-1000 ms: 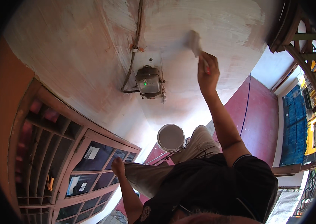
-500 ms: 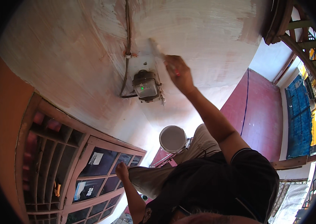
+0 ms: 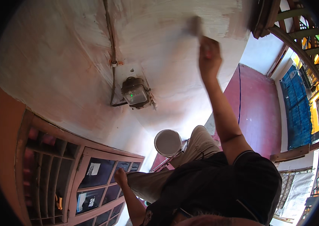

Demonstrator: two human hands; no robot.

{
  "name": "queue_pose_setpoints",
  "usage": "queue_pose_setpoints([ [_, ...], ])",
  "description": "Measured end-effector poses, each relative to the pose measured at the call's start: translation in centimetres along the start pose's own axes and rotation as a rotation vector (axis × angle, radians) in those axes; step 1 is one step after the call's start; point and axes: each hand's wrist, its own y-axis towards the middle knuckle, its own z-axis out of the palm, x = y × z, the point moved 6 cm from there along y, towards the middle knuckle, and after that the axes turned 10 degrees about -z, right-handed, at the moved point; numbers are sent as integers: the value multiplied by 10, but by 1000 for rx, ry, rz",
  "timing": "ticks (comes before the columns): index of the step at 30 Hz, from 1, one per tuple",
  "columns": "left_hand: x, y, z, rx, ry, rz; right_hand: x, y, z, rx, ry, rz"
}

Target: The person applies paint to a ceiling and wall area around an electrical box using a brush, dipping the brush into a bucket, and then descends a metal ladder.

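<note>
My right hand (image 3: 209, 58), blurred, grips a paintbrush (image 3: 195, 26) with a red part in its handle, held up at the patchily white-coated wall (image 3: 174, 56). Below and left of it, an electrical box (image 3: 135, 94) with a small green light is fixed to the wall, a cable running from it. My left hand (image 3: 121, 175) is low by the glazed wooden window (image 3: 91, 154), fingers curled; whether it holds the frame or anything else I cannot make out. A white bucket (image 3: 167, 140) stands beside my legs.
A louvred panel (image 3: 46, 177) is at the lower left. A pink floor (image 3: 257, 105) with a long blue cord lies to the right. A wooden lattice (image 3: 310, 41), a blue sheet (image 3: 295, 109) and a metal railing line the right edge.
My right hand with the brush swung down-left toward the box half a second ago and is now back up and right, higher on the wall. The whole view has shifted slightly.
</note>
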Motion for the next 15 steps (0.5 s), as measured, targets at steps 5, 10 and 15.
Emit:
queue_pose_setpoints([
  [5, 0, -6, -5, -8, 1, -26, 95, -9, 67, 134, 272, 8],
  [10, -3, -17, -11, -7, -9, -26, 107, -4, 82, 216, 578, 61],
  [15, 3, -12, -11, -65, -7, -34, 17, 12, 37, 109, 515, 72],
])
